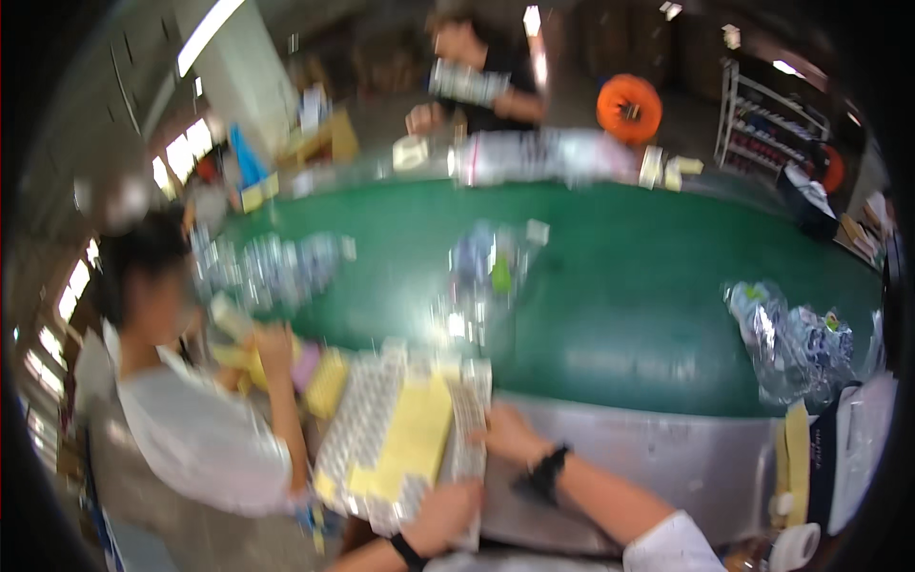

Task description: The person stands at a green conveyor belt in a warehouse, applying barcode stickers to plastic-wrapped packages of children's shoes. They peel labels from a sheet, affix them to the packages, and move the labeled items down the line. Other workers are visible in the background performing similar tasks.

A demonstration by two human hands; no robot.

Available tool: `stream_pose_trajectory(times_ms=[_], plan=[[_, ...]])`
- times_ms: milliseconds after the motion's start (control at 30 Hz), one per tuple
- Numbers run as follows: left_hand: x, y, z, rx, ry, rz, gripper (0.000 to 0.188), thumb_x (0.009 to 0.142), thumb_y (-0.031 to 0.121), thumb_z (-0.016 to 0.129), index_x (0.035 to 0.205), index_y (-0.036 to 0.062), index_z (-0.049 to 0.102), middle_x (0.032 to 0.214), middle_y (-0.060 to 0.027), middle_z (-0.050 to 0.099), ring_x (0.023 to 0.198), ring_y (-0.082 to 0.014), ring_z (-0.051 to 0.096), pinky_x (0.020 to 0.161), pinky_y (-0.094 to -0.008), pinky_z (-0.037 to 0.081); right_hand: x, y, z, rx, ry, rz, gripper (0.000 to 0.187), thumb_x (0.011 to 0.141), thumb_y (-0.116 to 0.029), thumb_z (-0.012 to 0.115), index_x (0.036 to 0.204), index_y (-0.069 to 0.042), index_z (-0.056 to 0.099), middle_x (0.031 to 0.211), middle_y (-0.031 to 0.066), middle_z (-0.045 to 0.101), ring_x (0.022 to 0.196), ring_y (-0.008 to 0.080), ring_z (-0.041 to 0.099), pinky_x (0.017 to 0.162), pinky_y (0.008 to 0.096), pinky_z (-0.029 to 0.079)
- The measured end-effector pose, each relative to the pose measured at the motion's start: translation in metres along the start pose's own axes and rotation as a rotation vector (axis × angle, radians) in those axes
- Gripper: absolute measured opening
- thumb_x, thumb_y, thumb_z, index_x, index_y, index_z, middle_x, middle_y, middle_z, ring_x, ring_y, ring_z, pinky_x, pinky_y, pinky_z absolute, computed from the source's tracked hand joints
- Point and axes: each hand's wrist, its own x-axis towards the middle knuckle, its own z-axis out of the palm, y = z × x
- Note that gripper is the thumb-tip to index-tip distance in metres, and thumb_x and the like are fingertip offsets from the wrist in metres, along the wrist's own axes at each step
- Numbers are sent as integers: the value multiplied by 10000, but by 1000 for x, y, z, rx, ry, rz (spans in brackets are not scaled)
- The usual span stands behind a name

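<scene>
Left of the green table [629,253], a co-worker [195,439] in white has a hand by yellow pieces [327,383]. Clear bags [286,269] lie on the table's left part. At the table's near edge is a patterned sheet [367,419] with a yellow card [416,429] on it. Your left hand [446,515], nearer you than the table, is at the sheet's lower right; blur hides whether it pinches. Your right hand [513,436] meets the sheet's right side by the table's near edge, its grip likewise unclear. More bags [791,338] lie at the table's right end.
</scene>
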Motion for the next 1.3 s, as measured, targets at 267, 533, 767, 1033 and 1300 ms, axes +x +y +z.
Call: stream_pose_trajectory(times_ms=[267,533,767,1033,1300], plan=[[6,25,-4,-31,327,95,176,843,203,560,789,36,553,671,-223,585,644,-413,583,578,-485,461,13,-1,-46,136,253,162,319,716,-264,740,853,21,694,762,160,680,666,219,652,623,338,497],[11,23,3,9,290,-46,185,805,196,585,719,32,586,641,-203,580,630,-397,588,578,-470,468,20,6,-117,655,652,121,167,806,-148,687,838,15,664,765,51,673,711,157,645,615,303,498],[13,14,-20,187,258,288,127,806,151,589,811,34,638,992,-158,607,952,-320,573,774,-391,479,-51,-3,-179,1078,493,102,156,883,-98,582,1021,-23,581,991,61,643,899,158,633,794,339,523],[41,9,-7,135,191,329,158,771,149,595,774,-3,639,1083,-158,546,956,-312,533,803,-388,464,-141,44,-221,1314,544,105,133,938,-168,529,1039,-84,550,1015,33,632,952,169,611,858,352,493],[54,26,-29,538,119,353,110,675,143,615,729,51,644,862,-92,555,887,-261,521,688,-339,499,-152,57,-221,1493,483,126,185,946,-201,511,1093,-94,550,1025,19,628,974,172,596,888,357,470]])
